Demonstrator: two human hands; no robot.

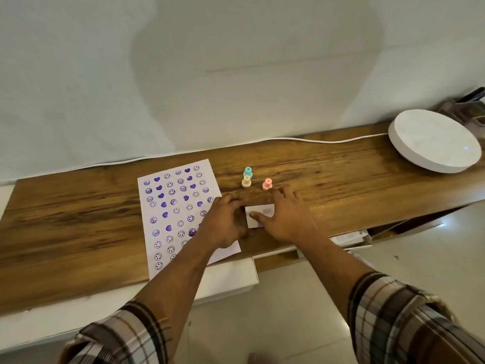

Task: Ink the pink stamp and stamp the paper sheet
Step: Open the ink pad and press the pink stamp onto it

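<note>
The pink stamp (267,184) stands upright on the wooden table (328,164), just beyond my right hand (286,216). The white paper sheet (173,211), covered with purple smileys and hearts, lies to the left. A white ink pad box (263,214) with purple stains sits between my hands. My right hand lies over its right side with fingers spread, thumb on the box. My left hand (225,223) touches the box's left edge with curled fingers and covers the sheet's right edge. Whether either hand grips the box is unclear.
A teal stamp (248,172) and a beige stamp (246,182) stand beside the pink one. A large round white disc (434,140) lies at the table's right end, with a white cable (301,140) running along the back edge. The wall is close behind.
</note>
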